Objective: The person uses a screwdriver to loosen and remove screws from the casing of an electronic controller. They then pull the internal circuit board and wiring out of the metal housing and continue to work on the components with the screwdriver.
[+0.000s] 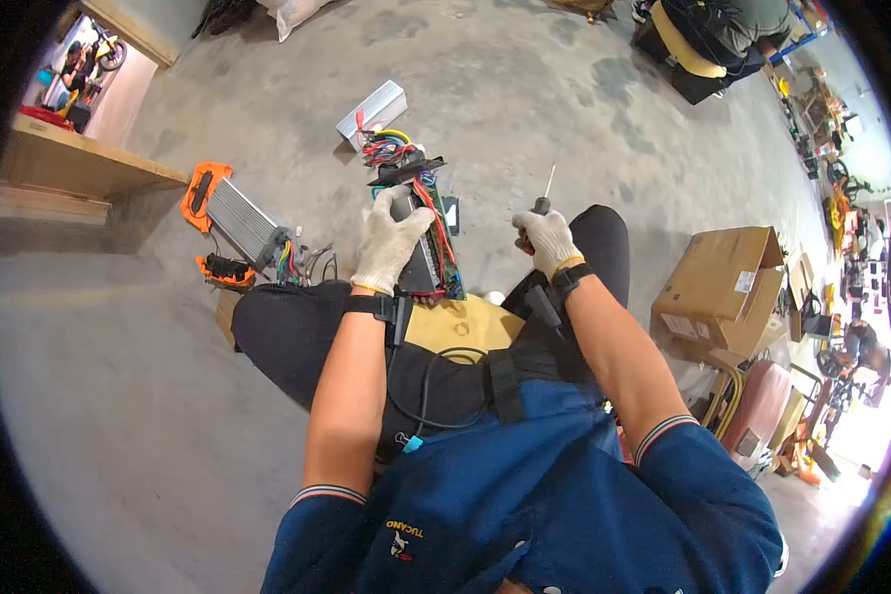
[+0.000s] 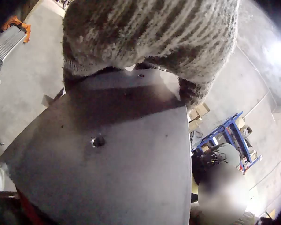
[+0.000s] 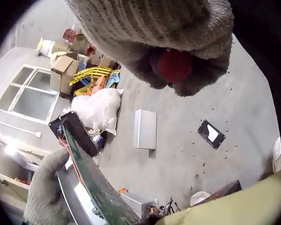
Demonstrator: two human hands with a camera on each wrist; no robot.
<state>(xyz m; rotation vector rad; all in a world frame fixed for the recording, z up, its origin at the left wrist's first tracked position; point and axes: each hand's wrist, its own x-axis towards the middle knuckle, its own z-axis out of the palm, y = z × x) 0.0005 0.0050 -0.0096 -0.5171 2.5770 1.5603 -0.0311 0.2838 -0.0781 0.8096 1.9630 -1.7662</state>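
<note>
My gloved left hand [image 1: 391, 241] grips a long circuit board [image 1: 449, 259] backed by a grey metal plate [image 2: 136, 173], above my lap. Coloured wires [image 1: 391, 148] bunch at its far end, beside a black end plate [image 3: 77, 132]. The plate fills much of the left wrist view and shows a screw hole. To the right, my gloved right hand [image 1: 548, 240] holds a screwdriver [image 1: 542, 205], its thin shaft pointing away from me and apart from the board. In the right wrist view the red butt of the handle [image 3: 175, 66] sticks out of the fist.
An aluminium housing [image 1: 372, 113] lies on the floor ahead. At left is a finned metal unit [image 1: 245, 220] with orange-framed end pieces [image 1: 205, 196]. A black plate [image 3: 211, 134] lies among several scattered screws. A cardboard box [image 1: 715, 287] stands at right; another person [image 1: 752, 25] is at upper right.
</note>
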